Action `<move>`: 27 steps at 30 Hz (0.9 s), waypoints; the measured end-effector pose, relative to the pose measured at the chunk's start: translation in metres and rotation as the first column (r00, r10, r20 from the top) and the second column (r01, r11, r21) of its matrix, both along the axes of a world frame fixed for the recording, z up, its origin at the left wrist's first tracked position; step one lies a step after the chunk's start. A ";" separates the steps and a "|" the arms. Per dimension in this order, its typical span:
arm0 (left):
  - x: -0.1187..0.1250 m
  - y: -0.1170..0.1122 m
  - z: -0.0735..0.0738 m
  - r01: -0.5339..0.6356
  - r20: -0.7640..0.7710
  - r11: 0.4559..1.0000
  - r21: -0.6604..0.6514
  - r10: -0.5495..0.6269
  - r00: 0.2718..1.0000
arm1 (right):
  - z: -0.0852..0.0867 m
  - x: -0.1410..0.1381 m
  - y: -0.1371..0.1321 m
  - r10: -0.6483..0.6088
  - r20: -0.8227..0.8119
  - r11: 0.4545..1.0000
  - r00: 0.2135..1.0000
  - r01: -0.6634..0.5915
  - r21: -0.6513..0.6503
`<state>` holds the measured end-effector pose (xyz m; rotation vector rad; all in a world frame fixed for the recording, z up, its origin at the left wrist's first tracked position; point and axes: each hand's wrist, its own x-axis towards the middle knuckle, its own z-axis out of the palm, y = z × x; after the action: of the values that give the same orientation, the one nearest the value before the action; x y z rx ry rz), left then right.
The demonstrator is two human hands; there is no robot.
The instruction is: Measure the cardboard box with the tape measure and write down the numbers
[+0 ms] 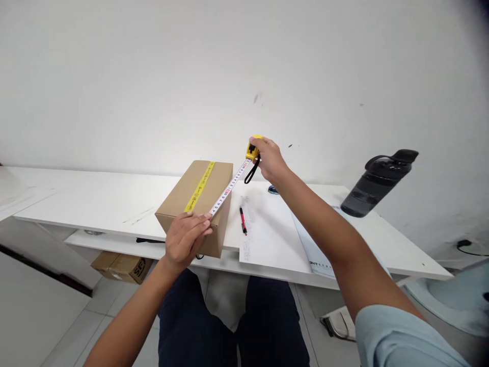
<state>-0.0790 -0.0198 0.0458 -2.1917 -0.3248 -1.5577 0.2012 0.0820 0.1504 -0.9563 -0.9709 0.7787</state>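
A brown cardboard box [179, 196] with a strip of yellow printed tape sits at the front edge of the white desk. My left hand [186, 238] is closed at its near right top corner, pinching the end of the measuring tape's blade against the box. My right hand [269, 158] grips the yellow case of the tape measure [252, 149], raised beyond the box's far right side. Between my hands the white numbered blade [229, 187] stretches slantwise along the box's right top edge. A black wrist strap hangs from the case.
Right of the box, a red and black pen [243, 220] lies on white paper [275, 239]. A dark water bottle [376, 184] stands farther right, near a pale blue sheet. Under the desk [103, 199] are a shelf and another carton [122, 266]. The wall is behind.
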 end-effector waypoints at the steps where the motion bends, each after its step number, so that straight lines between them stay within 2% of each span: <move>1: 0.000 -0.001 0.004 0.002 0.008 1.000 0.027 -0.002 1.000 | -0.003 -0.001 -0.019 0.030 -0.054 0.999 0.998 -0.030 0.014; 4: 0.003 -0.009 0.020 -0.018 -0.042 0.988 0.155 0.025 0.999 | -0.019 -0.011 -0.083 0.169 -0.147 0.985 0.975 -0.170 0.008; 6: 0.009 -0.019 0.029 0.005 -0.132 0.975 0.224 0.025 0.991 | -0.036 -0.020 -0.125 0.232 -0.166 0.972 0.958 -0.235 0.002; 8: 0.017 -0.030 0.031 0.051 -0.210 0.963 0.264 0.006 0.978 | -0.058 -0.027 -0.163 0.292 -0.164 0.954 0.942 -0.299 -0.018; 10: 0.027 -0.039 0.024 0.090 -0.246 0.950 0.300 -0.014 0.969 | -0.082 -0.033 -0.192 0.377 -0.154 0.920 0.913 -0.388 -0.045; 13: 0.042 -0.047 -0.001 0.141 -0.244 0.948 0.284 -0.070 0.967 | -0.117 -0.038 -0.218 0.452 -0.236 0.876 0.860 -0.478 -0.063; 15: 0.047 -0.048 -0.019 0.166 -0.238 0.962 0.218 -0.113 0.965 | -0.139 -0.043 -0.227 0.424 -0.359 0.878 0.832 -0.475 -0.064; 17: 0.048 -0.047 -0.029 0.148 -0.288 0.978 0.150 -0.100 0.952 | -0.162 -0.052 -0.233 0.366 -0.492 0.890 0.790 -0.451 -0.062; 19: 0.043 -0.041 -0.028 0.048 -0.387 0.992 0.117 0.001 0.922 | -0.185 -0.064 -0.239 0.322 -0.615 0.889 0.720 -0.454 -0.066; 21: 0.034 -0.031 -0.017 -0.141 -0.445 0.987 0.081 0.163 0.881 | -0.207 -0.079 -0.245 0.301 -0.716 0.861 0.630 -0.502 -0.080; 22: 0.028 -0.025 -0.010 -0.248 -0.439 0.968 0.048 0.243 0.865 | -0.216 -0.087 -0.248 0.297 -0.750 0.838 0.592 -0.538 -0.093; 24: 0.017 -0.008 0.007 -0.428 -0.394 0.900 -0.076 0.368 0.843 | -0.231 -0.101 -0.252 0.298 -0.780 0.794 0.550 -0.596 -0.117; 27: -0.001 0.020 0.031 -0.569 -0.344 0.760 -0.313 0.468 0.814 | -0.242 -0.113 -0.253 0.342 -0.760 0.756 0.553 -0.642 -0.126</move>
<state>-0.0799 0.0007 0.0764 -2.2702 -1.1631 -0.9492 0.0881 -0.1714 -0.0918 -0.5906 -0.3791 1.7555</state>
